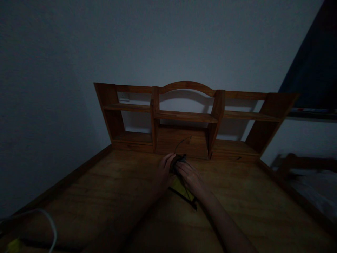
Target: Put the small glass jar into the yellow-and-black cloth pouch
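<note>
Both our hands meet over the middle of the desk, close together: our left hand (pixel 164 168) curls its fingers about one side of a dark bundle, while our right hand (pixel 190 174) lays its fingers over the other side, nearly straight and held together. Whether those right fingertips pinch anything, we cannot tell, since the light is very dim.

Around us, the pale wall (pixel 168 42) takes up most of the view. Below it spreads the wooden desk (pixel 110 182), its raised edges running along the left and right. At the far end of the desk stands a wooden shelf unit (pixel 184 116), arched at the top in the middle, with open compartments on either side. To our right we see a dark blue panel (pixel 313 70) and, lower down, a wooden rail (pixel 310 162).

Between our forearms, just below the hands, is a yellow piece (pixel 180 186) with a black edge; we cannot tell whether it touches the desk. At the near left, a white cable (pixel 50 219) curves beside a small yellow item (pixel 14 245). The dark bundle (pixel 173 163) sits between our fingers, mostly covered. Thinnest of all, a fine strand (pixel 181 141) arcs up from just beyond it.
</note>
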`<state>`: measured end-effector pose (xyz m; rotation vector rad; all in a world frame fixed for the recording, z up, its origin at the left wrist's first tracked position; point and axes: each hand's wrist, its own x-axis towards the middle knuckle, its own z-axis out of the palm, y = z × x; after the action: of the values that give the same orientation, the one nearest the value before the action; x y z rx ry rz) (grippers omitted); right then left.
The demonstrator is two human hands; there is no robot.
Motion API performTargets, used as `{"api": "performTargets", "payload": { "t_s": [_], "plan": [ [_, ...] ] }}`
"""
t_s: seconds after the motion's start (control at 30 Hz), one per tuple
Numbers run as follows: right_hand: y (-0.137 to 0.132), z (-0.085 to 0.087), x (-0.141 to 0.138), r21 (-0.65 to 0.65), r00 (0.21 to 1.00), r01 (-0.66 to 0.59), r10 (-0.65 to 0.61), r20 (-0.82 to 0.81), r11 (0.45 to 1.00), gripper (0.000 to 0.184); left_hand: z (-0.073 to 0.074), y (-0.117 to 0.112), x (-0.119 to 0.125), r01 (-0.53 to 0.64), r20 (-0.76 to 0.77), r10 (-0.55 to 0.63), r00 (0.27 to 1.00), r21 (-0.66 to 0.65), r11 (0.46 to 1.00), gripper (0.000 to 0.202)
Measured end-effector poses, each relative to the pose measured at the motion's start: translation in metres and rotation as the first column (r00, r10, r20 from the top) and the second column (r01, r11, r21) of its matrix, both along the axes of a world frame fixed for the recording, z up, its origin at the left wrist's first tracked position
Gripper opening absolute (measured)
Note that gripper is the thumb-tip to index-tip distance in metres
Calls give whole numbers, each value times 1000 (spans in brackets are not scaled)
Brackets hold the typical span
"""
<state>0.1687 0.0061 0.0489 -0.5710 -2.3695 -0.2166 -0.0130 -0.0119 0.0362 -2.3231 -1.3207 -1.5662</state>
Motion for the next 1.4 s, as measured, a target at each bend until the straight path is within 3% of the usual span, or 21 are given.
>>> {"api": "performTargets", "payload": {
  "t_s": [0.5,1.03,1.4],
  "plan": [
    [0,2,1,-36,999,-32,32,-24,999,46,-2,-1,3,3,-7,-3,1000,-6,1000,73],
    [0,2,-1,38,1000,30,-30,3,999,26,3,-5,4,19,1,-19,1000,-35,999,74],
    [2,-1,1,36,999,31,-32,37,999,24,0,-2,2,50,-18,-51,999,-24,998,77]
  ]
}}
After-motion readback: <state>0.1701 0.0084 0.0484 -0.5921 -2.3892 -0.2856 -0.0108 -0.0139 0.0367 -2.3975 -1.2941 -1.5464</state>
